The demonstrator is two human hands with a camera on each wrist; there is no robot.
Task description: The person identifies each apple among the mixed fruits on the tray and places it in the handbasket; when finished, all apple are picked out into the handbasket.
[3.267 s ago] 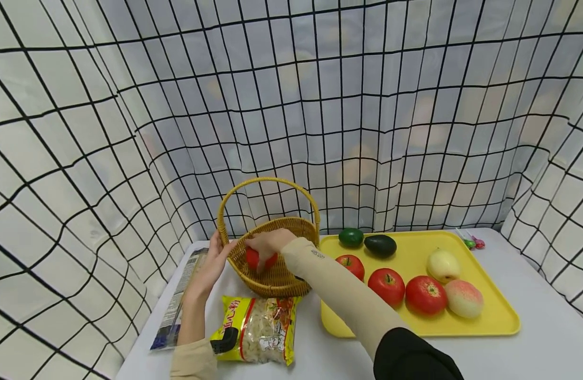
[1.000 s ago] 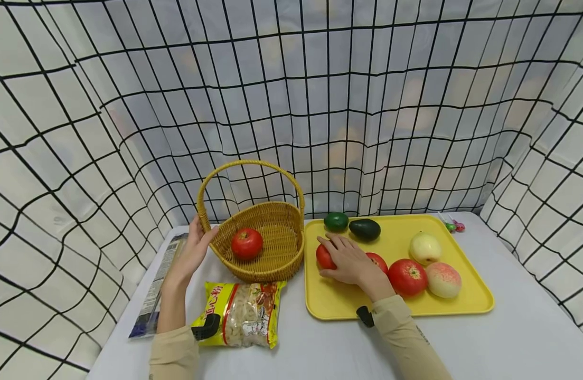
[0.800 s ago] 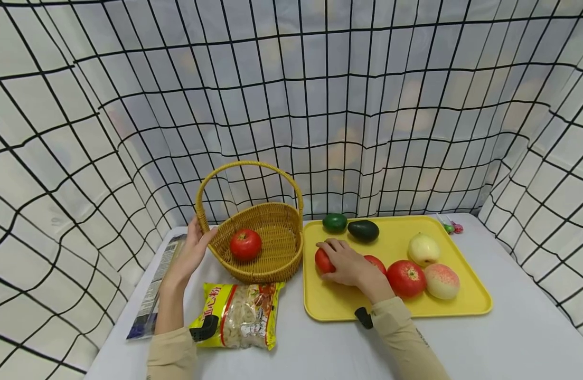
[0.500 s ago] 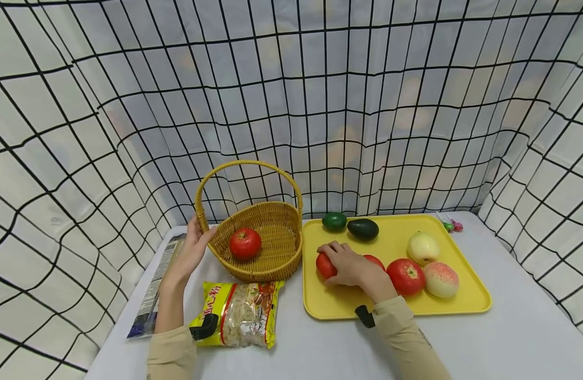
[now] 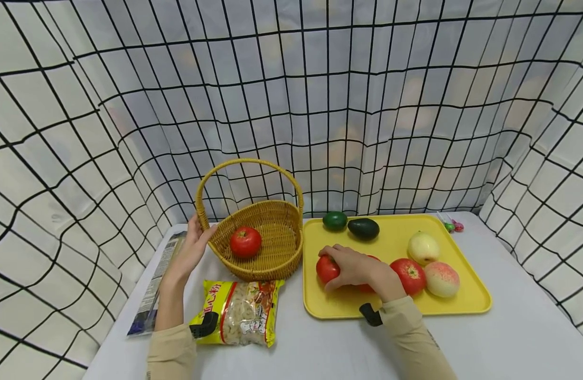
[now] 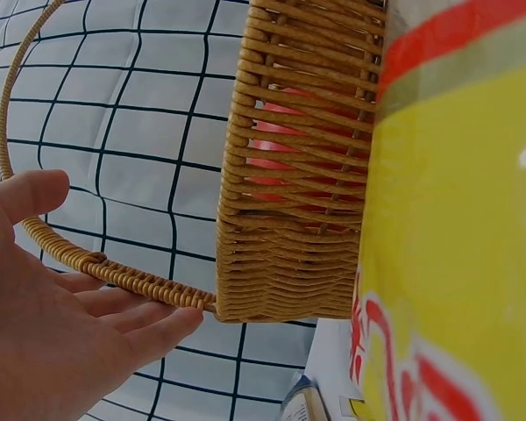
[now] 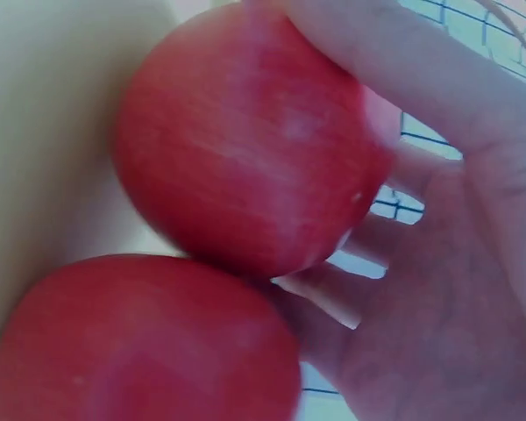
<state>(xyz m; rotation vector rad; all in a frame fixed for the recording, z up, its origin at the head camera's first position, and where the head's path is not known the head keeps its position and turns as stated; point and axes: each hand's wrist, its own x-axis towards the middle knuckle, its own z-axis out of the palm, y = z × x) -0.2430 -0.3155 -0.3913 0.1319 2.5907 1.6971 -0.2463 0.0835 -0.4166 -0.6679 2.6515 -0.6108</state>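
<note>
My left hand [image 5: 189, 254] is at the left side of the wicker basket [image 5: 272, 272]. In the left wrist view its fingers lie fairly straight against the base of the basket handle [image 6: 136, 279], thumb apart. One red apple [image 5: 245, 243] sits inside the basket, at its left. On the yellow tray [image 5: 339, 306], my right hand [image 5: 355, 266] has thumb and fingers around another red apple [image 5: 327, 269] near the tray's left edge. Close by, partly hidden under that hand, is a further apple [image 7: 149, 351]. A bigger red apple [image 5: 409, 276] is just right of the wrist.
Two dark green avocados [image 5: 363, 229] lie at the tray's back left. A pale pear-like fruit [image 5: 423, 248] and a peach [image 5: 441, 279] are at its right. A yellow food packet [image 5: 246, 314] is before the basket, a flat packet [image 5: 156, 287] at left. Lollipops [image 5: 453, 226] lie behind; netting surrounds the table.
Earlier my right hand was inside the basket with a red apple; that apple now rests there. The right hand went to the tray and its grasp on another apple has shifted slightly.
</note>
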